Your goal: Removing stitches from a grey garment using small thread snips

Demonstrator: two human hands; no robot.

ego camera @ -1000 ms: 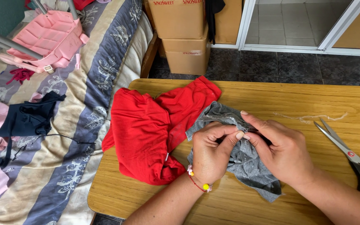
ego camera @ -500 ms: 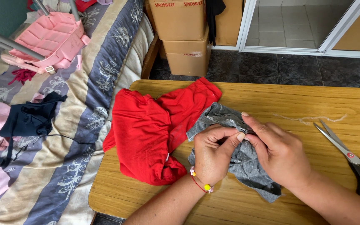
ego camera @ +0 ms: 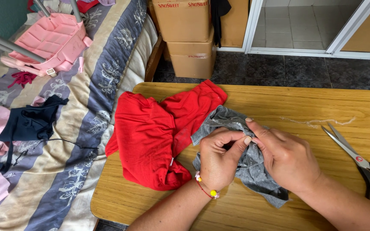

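Worktop [ego camera: 279, 98] far strip bare, passage open. Red garment [ego camera: 155, 132] blocks left half. Grey cloth [ego camera: 253, 171] occupies centre, touching red garment. Scissors [ego camera: 356, 160] obstruct right edge, blades parted. Loose thread [ego camera: 317, 121] between scissors and far strip.

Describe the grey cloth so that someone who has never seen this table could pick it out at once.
Start at the wooden table beside the striped bed. On its near half, both hands, the left hand and the right hand, pinch a crumpled grey cloth. It lies right of the larger red garment and touches it; it is the only grey piece there.
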